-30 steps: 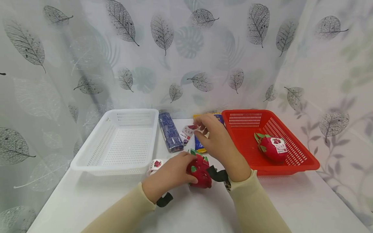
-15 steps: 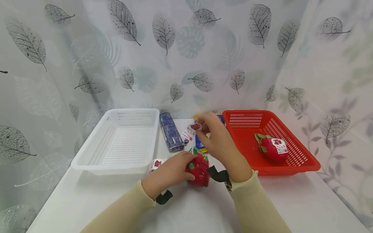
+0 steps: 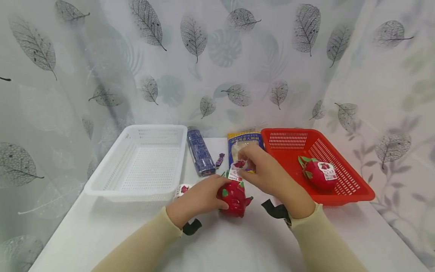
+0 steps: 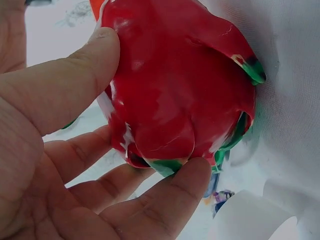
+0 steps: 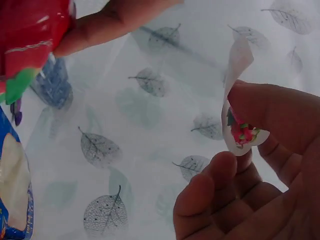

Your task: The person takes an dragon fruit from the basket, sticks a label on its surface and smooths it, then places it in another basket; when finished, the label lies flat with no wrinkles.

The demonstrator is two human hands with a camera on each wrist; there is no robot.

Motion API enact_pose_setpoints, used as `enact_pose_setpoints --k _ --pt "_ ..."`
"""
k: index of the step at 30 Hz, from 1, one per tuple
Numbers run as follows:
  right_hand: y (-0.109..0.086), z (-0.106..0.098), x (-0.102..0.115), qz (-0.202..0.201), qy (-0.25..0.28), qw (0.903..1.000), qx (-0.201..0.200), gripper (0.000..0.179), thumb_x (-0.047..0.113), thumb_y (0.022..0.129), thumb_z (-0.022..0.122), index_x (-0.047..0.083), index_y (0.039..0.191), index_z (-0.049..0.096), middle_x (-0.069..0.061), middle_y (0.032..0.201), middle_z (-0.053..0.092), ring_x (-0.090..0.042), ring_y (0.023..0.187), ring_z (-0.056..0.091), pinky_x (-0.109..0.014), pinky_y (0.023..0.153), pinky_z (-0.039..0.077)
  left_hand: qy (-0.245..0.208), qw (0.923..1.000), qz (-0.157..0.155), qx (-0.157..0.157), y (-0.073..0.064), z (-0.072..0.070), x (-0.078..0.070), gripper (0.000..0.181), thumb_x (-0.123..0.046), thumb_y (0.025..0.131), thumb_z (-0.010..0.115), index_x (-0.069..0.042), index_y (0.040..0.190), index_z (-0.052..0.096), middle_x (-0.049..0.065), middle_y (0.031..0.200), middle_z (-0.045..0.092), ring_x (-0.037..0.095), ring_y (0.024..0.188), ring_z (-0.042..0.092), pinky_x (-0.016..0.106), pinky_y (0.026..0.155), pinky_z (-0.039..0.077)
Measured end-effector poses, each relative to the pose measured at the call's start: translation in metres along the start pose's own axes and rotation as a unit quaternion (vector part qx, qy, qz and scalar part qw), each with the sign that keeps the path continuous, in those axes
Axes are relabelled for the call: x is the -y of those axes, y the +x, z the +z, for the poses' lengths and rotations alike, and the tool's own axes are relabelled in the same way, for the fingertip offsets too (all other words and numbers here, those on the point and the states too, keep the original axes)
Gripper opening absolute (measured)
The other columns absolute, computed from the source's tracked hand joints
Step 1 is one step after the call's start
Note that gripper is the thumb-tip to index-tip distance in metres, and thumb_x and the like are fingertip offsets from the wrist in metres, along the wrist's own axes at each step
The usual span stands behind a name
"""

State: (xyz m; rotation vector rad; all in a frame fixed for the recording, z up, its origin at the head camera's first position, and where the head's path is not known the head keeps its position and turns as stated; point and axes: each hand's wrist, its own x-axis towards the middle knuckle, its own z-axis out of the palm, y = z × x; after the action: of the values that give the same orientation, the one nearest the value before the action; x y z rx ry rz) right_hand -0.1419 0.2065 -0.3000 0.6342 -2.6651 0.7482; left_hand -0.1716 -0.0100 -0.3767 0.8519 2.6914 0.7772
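On the white table my left hand [image 3: 198, 198] grips a shiny red dragon fruit [image 3: 235, 202] with green-tipped scales. In the left wrist view the thumb [image 4: 95, 60] lies over one side of the fruit and the fingers curl beneath the other. Just above the fruit, my right hand [image 3: 265, 168] pinches a white sticker [image 3: 234, 174] printed with a dragon fruit and red lettering. The right wrist view shows this sticker [image 5: 235, 75] bent and dangling from thumb and finger. Beside the left wrist stands a roll of the same stickers [image 3: 183, 189], partly hidden by the hand.
A white basket [image 3: 136, 193] stands at left. At right, a red basket [image 3: 340, 197] contains another dragon fruit [image 3: 317, 177] bearing a sticker. Between them lie a long blue packet [image 3: 200, 153], a small purple-wrapped candy [image 3: 220, 160] and a blue-and-yellow pasta bag [image 3: 246, 138].
My right hand has brought the sticker down and toward me, from behind the dragon fruit to over its top. The left hand keeps its grip; the fruit has turned slightly.
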Motion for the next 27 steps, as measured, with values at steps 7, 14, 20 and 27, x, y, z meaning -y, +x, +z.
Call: enact_pose_setpoints --k 7,14,20,27 --pt "-0.014 0.006 -0.009 0.038 -0.003 0.9962 0.078 0.052 0.017 0.084 0.091 0.016 0.127 0.061 -0.002 0.118 0.067 -0.018 0.105 0.065 -0.032 0.082 0.065 -0.003 1.0 0.001 0.0 0.002 0.0 0.001 0.071 -0.028 0.083 0.093 -0.018 0.147 0.062 0.001 0.131 0.066 0.018 0.12 0.065 0.04 0.101 0.061" --pt "-0.023 0.016 -0.013 0.06 0.015 0.9933 0.098 0.051 0.016 0.085 0.09 0.017 0.125 0.058 0.0 0.114 0.063 -0.016 0.104 0.063 -0.028 0.079 0.064 0.003 1.0 0.005 -0.004 0.003 0.001 0.001 0.073 -0.029 0.083 0.093 -0.018 0.148 0.061 0.002 0.133 0.066 0.018 0.121 0.065 0.04 0.104 0.06" --pt "-0.025 0.025 -0.016 0.062 0.036 0.9915 0.109 0.05 0.011 0.087 0.088 0.017 0.125 0.056 -0.001 0.113 0.066 -0.016 0.102 0.066 -0.029 0.079 0.066 0.005 1.0 0.005 -0.004 0.003 0.0 0.001 0.073 -0.029 0.084 0.093 -0.018 0.148 0.061 0.002 0.132 0.066 0.018 0.12 0.065 0.04 0.102 0.061" --pt "-0.026 0.035 -0.019 0.09 0.062 0.9852 0.132 0.05 0.013 0.087 0.089 0.015 0.126 0.057 -0.001 0.114 0.065 -0.015 0.102 0.067 -0.029 0.077 0.066 0.0 1.0 0.008 -0.001 0.004 0.001 0.002 0.072 -0.029 0.083 0.093 -0.018 0.147 0.062 0.002 0.129 0.066 0.018 0.118 0.065 0.039 0.1 0.062"
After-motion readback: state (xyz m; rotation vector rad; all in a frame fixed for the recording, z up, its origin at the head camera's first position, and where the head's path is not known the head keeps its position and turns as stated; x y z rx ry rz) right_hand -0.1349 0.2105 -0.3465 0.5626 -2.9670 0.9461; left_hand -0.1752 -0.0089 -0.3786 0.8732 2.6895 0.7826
